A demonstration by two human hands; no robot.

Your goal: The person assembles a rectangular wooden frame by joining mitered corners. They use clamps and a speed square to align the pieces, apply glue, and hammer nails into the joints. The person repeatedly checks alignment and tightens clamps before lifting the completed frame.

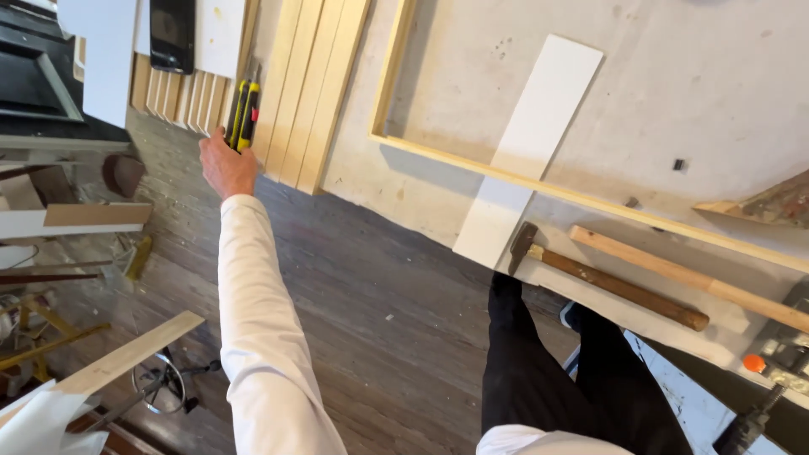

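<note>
My left hand (226, 166) is stretched out far to the left on a white-sleeved arm and is shut on a yellow and black utility knife (244, 114). The knife points toward a row of pale wooden slats (313, 84) that lean beside the workbench. My right hand is out of the picture. My black trousers (548, 379) show at the bottom.
On the pale workbench (699, 93) lie a thin wooden frame (438, 153), a white board strip (531, 143), a hammer (607, 282) and a light wooden handle (699, 282). A loose plank (126, 358) and a stool (160, 383) stand on the dark wood floor at the lower left.
</note>
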